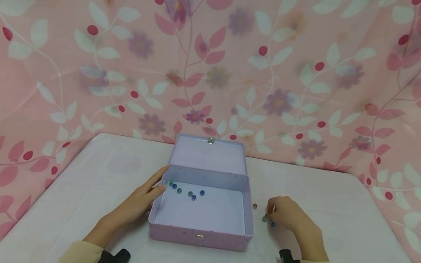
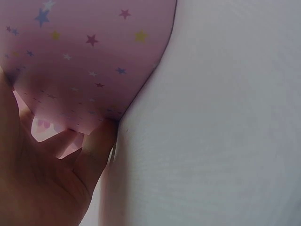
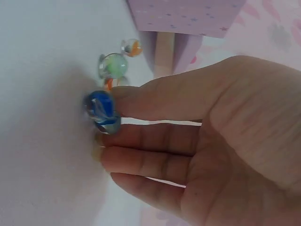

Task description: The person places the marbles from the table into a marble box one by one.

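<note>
A lilac tin box (image 1: pixel 198 237) stands with its hinged lid (image 1: pixel 209 155) raised. Several green and blue glass marbles (image 1: pixel 193 197) lie inside, toward the back left. My left hand (image 1: pixel 141 197) holds the left side, its thumb at the rim and its fingers against the star-printed outer wall (image 2: pixel 91 52). Right of the box, my right hand (image 1: pixel 288 216) reaches down, thumb and fingertips drawn together at a blue marble (image 3: pixel 101 106), slightly blurred. A green marble (image 3: pixel 114 65) and a clear marble with orange (image 3: pixel 132 47) lie close by on the table.
A white cloth (image 1: pixel 125 159) covers the table, with a pink floral curtain (image 1: pixel 223 58) hanging behind its far edge. Black wrist mounts (image 1: pixel 115 259) sit at both sleeves. The raised lid stands at the back of the box.
</note>
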### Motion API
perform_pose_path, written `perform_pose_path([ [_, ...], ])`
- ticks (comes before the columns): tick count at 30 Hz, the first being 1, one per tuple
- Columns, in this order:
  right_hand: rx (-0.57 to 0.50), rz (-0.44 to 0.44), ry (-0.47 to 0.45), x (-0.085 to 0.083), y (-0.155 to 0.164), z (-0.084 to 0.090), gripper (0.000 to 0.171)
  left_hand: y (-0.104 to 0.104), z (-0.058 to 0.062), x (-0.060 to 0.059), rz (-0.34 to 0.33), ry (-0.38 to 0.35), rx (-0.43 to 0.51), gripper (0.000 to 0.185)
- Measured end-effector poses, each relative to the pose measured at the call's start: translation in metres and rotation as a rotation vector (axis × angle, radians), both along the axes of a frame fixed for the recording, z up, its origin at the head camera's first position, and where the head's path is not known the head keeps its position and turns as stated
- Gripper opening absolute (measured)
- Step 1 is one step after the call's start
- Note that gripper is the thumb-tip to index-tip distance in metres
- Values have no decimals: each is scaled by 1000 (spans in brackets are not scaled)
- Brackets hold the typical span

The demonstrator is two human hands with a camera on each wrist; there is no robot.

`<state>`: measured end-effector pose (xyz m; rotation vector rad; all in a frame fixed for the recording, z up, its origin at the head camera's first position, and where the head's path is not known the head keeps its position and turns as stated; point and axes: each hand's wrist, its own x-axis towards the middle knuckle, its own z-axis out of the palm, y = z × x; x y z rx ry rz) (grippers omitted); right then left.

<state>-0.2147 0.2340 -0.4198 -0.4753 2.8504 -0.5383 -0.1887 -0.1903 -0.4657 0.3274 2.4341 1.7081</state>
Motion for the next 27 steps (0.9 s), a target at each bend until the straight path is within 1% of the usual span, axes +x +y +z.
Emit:
perform_pose_path([
  [4,14,-26,-10,1,-2,0,11,0,0,0,-5,-3,15,56],
  [9,88,-83,-40,5,0,5,2,0,0,0,-4,-4,11,56],
  [14,114,-125,-107,10,5,10,6,1,3,1,6,-5,-4,56],
  [17,131,-138,-133,12,8,13,6,1,3,1,12,-6,-8,56],
  [24,176,-191,-196,19,10,19,7,0,3,2,-5,10,-17,57],
  [27,180,-202,-213,23,10,20,8,1,3,2,3,7,-21,57],
])
